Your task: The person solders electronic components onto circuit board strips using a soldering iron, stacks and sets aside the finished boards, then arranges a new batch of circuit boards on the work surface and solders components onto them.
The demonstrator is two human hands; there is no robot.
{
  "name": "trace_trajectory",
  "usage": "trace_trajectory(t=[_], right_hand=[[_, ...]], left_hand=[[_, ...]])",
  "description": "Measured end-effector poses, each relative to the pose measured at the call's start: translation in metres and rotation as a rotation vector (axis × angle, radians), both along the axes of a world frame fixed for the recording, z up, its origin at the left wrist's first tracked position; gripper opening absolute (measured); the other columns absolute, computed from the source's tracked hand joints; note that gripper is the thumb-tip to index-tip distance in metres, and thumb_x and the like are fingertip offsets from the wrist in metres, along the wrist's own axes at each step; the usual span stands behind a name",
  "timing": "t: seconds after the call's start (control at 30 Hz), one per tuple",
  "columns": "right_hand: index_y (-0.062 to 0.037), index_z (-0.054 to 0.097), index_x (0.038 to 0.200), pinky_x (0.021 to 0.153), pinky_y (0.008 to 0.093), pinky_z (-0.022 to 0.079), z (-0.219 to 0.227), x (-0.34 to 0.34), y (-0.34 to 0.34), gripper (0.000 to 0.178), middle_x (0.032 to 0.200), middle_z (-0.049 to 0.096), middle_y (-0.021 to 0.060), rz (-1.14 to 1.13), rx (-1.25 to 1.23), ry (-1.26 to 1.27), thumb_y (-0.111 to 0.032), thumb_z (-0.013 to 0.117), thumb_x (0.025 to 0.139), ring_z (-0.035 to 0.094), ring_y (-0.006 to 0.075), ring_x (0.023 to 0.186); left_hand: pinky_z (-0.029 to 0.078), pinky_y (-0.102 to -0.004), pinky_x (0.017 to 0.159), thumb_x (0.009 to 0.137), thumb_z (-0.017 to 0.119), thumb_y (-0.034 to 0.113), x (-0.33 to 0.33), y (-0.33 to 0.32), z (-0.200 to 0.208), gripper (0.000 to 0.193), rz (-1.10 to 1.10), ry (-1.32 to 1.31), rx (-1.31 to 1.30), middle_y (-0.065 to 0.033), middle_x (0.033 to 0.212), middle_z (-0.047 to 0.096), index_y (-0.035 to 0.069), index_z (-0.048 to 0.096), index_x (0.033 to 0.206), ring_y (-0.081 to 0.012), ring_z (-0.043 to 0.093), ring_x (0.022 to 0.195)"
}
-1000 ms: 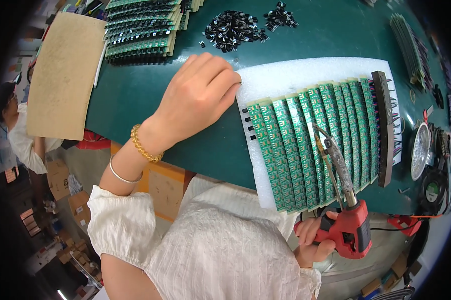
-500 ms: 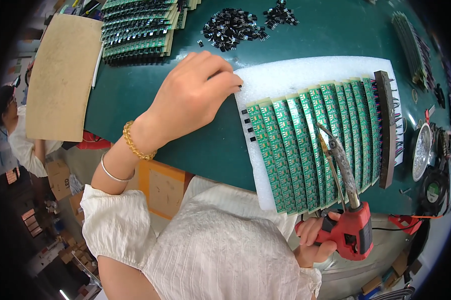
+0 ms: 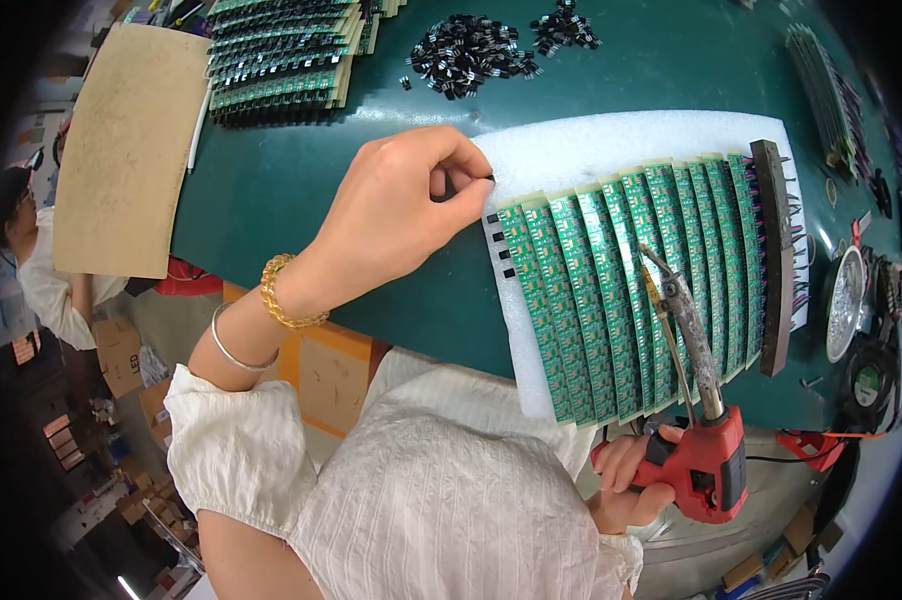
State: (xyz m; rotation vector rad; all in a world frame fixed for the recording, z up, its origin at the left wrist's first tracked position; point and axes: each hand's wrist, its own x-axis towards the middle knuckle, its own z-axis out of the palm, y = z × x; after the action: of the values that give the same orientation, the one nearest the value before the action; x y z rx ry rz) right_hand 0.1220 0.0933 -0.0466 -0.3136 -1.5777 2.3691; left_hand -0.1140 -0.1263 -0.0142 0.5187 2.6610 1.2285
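Note:
My left hand [image 3: 391,205] is closed in a pinch at the upper left corner of the green circuit board strips [image 3: 593,300]. A small dark piece, apparently a black connector, shows at its fingertips. Just below, several black connectors [image 3: 503,254] sit along the left edge of the outermost strip. The strips lie overlapping in a row on a white foam sheet [image 3: 621,135]. In my right hand [image 3: 629,478] is a red soldering gun [image 3: 713,462], gripped by its handle. Its tip and thin feed tube point up over the middle strips, and I cannot tell whether they touch.
A dark bar [image 3: 773,260] lies across the strips' right end. Loose black connectors [image 3: 466,55] are piled at the back, beside stacked boards [image 3: 281,60]. A brown panel [image 3: 121,150] stands left. At right are a metal dish [image 3: 845,303] and a fan [image 3: 864,385]. Another person [image 3: 46,260] is far left.
My left hand has come down and slightly right, its fingertips now closer to the outer strip's corner. My right hand and the soldering gun have hardly moved.

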Motion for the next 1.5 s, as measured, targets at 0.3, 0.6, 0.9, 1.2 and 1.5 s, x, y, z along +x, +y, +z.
trace_trajectory(t=[0.3, 0.6, 0.9, 1.2, 1.5], right_hand=[[0.0021, 0.037, 0.126, 0.041, 0.0281, 0.038, -0.007, 0.012, 0.005, 0.073, 0.051, 0.045, 0.0011, 0.011, 0.027, 0.030, -0.056, 0.058, 0.088, 0.042, 0.0137, 0.038], [0.0000, 0.039, 0.127, 0.043, 0.0290, 0.039, 0.006, 0.010, 0.003, 0.077, 0.051, 0.046, 0.0005, 0.153, 0.136, -0.047, -0.061, 0.058, 0.084, 0.043, 0.0144, 0.039], [-0.0013, 0.042, 0.126, 0.045, 0.0305, 0.040, -0.007, 0.050, 0.051, 0.084, 0.052, 0.047, -0.0004, 0.545, 0.276, -0.301, -0.068, 0.059, 0.078, 0.046, 0.0145, 0.042], [-0.0024, 0.062, 0.074, 0.051, 0.0263, 0.045, -0.011, 0.039, 0.035, 0.013, 0.064, 0.062, 0.0070, 0.270, 0.069, -0.248, -0.014, 0.065, 0.070, 0.058, 0.0158, 0.052], [0.0006, 0.062, 0.079, 0.058, 0.0323, 0.051, 0.004, 0.056, 0.063, 0.029, 0.072, 0.065, 0.0090, 0.693, 0.400, -0.702, -0.016, 0.078, 0.061, 0.064, 0.0208, 0.064]], left_hand=[[0.045, -0.0262, 0.057, 0.069, 0.070, -0.006, 0.028, 0.001, 0.011, 0.016, -0.167, 0.337, 0.011, -0.0062, 0.073, 0.061, 0.001, 0.062, 0.082, -0.0160, 0.056, 0.065], [0.043, -0.0263, 0.048, 0.065, 0.071, -0.008, 0.068, 0.015, -0.017, 0.023, -0.097, 0.355, 0.019, -0.0065, 0.071, 0.057, 0.002, 0.059, 0.082, -0.0171, 0.055, 0.059], [0.044, -0.0270, 0.051, 0.066, 0.071, -0.007, 0.062, 0.014, -0.005, 0.018, -0.074, 0.190, 0.009, -0.0049, 0.068, 0.056, 0.002, 0.059, 0.077, -0.0159, 0.055, 0.059], [0.045, -0.0287, 0.051, 0.067, 0.070, -0.007, 0.059, 0.020, -0.002, 0.016, -0.111, 0.199, -0.034, -0.0061, 0.067, 0.057, 0.002, 0.059, 0.075, -0.0185, 0.057, 0.060], [0.045, -0.0311, 0.051, 0.066, 0.069, -0.006, 0.059, 0.020, 0.001, 0.017, -0.112, 0.211, -0.073, -0.0068, 0.066, 0.056, 0.002, 0.057, 0.074, -0.0208, 0.057, 0.059]])
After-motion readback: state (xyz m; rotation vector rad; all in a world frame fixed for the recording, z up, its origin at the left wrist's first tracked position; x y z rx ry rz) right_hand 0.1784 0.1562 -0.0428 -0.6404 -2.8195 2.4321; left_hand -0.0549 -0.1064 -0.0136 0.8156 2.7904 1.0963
